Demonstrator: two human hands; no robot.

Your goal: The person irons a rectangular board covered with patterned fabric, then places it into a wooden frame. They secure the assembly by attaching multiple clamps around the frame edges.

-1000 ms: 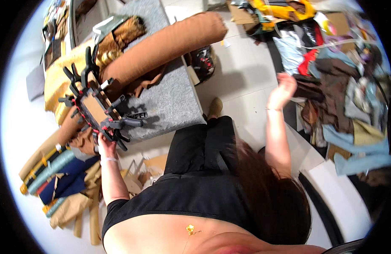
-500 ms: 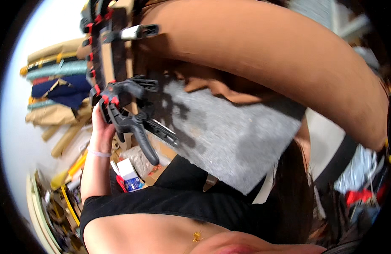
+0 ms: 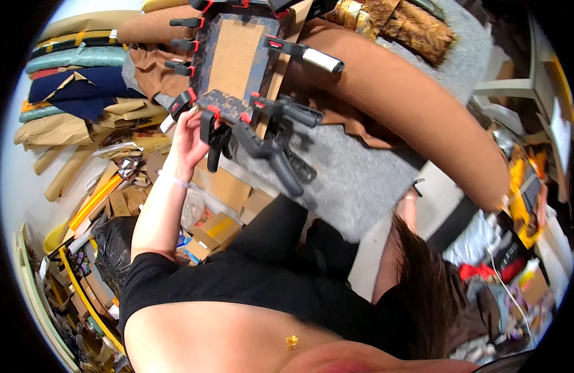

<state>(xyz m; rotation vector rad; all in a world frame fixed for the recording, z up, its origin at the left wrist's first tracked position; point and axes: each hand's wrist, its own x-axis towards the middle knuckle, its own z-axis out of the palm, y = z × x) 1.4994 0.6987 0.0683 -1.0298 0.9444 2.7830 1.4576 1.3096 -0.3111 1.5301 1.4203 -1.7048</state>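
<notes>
A panel (image 3: 237,53) with a tan centre and a dark mottled border stands tilted toward me at the upper middle. Several black spring clamps (image 3: 280,155) with red tips grip its rim. My left hand (image 3: 190,144) is closed around the panel's lower left corner, between two clamps. Over at the right edge of the grey work surface (image 3: 355,174) is my right hand (image 3: 410,199). Its fingers are mostly hidden, and a small black piece shows beside it. Behind the panel, a large brown fabric roll (image 3: 411,93) lies across the surface with a loose fold hanging.
Stacked fabric rolls (image 3: 75,59) line the left wall. Cardboard boxes (image 3: 218,230) and a black plastic bag (image 3: 116,245) sit below on the left. A white frame (image 3: 504,90) stands at the right, above a heap of bags and cloth (image 3: 479,242). Gold fabric (image 3: 417,31) lies at the back.
The view has shifted, and the clamped panel now shows its face and appears farther right. My left hand has stayed at its lower corner. More of my right hand and forearm shows.
</notes>
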